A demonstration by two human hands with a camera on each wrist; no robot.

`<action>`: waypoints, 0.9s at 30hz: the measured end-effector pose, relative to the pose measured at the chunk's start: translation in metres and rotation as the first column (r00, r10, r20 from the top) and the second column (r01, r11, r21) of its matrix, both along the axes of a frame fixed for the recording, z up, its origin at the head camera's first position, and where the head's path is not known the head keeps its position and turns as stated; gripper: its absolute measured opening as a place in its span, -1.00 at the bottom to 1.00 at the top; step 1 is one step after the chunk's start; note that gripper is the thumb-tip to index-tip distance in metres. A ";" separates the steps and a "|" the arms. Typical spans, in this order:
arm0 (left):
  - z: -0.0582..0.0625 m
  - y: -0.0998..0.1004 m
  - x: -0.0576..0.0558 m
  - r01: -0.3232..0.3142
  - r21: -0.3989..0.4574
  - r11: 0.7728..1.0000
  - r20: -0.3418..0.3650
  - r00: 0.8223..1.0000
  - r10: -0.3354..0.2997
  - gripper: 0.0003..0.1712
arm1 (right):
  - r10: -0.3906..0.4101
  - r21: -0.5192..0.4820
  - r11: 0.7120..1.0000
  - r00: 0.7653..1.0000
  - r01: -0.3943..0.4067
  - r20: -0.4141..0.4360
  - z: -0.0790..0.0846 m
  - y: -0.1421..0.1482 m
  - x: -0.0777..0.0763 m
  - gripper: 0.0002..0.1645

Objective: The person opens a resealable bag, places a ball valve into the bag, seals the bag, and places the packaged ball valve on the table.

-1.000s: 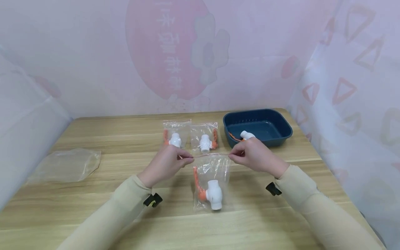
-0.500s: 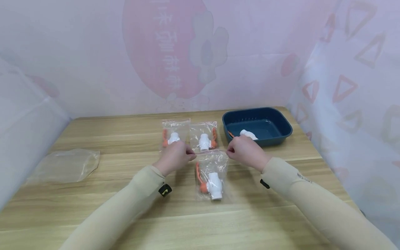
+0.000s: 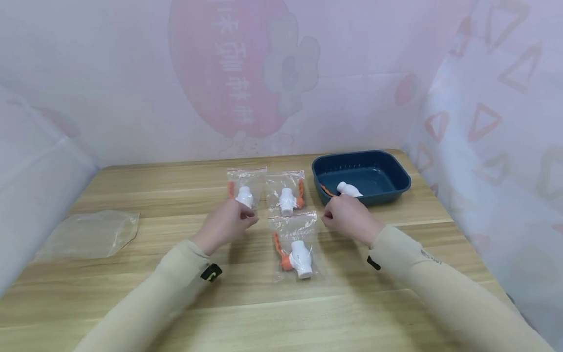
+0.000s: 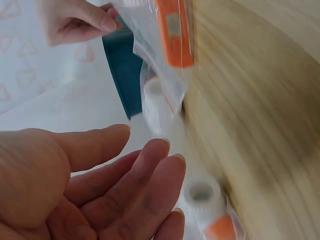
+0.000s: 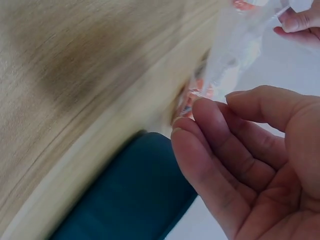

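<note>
A clear zip bag [image 3: 292, 226] lies on the table between the hands, with a white ball valve [image 3: 301, 260] and its orange handle inside. To its left is the left hand [image 3: 225, 222], partly in front of another bagged ball valve [image 3: 244, 195]. The left wrist view shows that hand's thumb and fingers [image 4: 160, 190] apart, nothing held. The right hand [image 3: 351, 216] hovers right of the bag, before the blue basin. Its thumb and loosely bent fingers [image 5: 195, 155] hold nothing in the right wrist view. A further bagged ball valve [image 3: 287, 200] lies behind the front bag.
The dark blue basin [image 3: 387, 199] stands at the back right; a loose white ball valve [image 3: 349, 189] with an orange handle lies in it. A flat clear bag [image 3: 94, 234] lies at the left on the wooden table [image 3: 246, 318]. Printed cloth walls surround the table.
Both hands pinched the top edge of the front bag earlier and have let go. The bag moved slightly toward the back and now lies free; the left hand has drawn away leftward.
</note>
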State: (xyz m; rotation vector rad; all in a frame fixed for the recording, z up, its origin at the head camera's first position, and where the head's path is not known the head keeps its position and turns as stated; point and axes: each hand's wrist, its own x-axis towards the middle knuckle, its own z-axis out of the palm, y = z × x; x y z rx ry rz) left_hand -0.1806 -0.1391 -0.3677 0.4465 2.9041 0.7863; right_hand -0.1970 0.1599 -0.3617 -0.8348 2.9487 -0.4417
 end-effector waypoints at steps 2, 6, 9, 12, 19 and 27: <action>0.002 -0.015 0.003 -0.006 -0.016 1.000 -0.019 1.000 0.006 -0.80 | -0.004 -0.005 1.000 1.000 0.004 -0.014 0.002 0.001 0.003 -0.61; 0.006 -0.051 0.010 -0.065 -0.062 0.996 -0.059 0.996 0.062 -0.78 | -0.039 0.006 0.999 0.999 0.039 0.007 0.006 0.003 0.010 -0.63; 0.011 -0.084 0.015 -0.135 -0.104 0.985 -0.081 0.989 0.127 -0.74 | -0.057 0.003 0.998 0.998 0.057 0.031 0.008 0.004 0.016 -0.69; 0.015 -0.120 0.017 -0.199 -0.168 0.966 -0.099 0.978 0.184 -0.64 | -0.054 -0.011 0.998 0.998 0.054 0.028 0.009 0.004 0.021 -0.72; 0.013 -0.201 0.017 -0.266 -0.323 0.908 -0.072 0.964 0.257 -0.46 | -0.057 -0.033 0.998 0.998 0.057 0.012 0.012 0.009 0.028 -0.79; -0.009 -0.246 0.027 -0.275 -0.329 0.904 -0.036 0.960 0.279 -0.46 | -0.049 -0.044 0.998 0.999 0.049 0.001 0.010 0.017 0.033 -0.76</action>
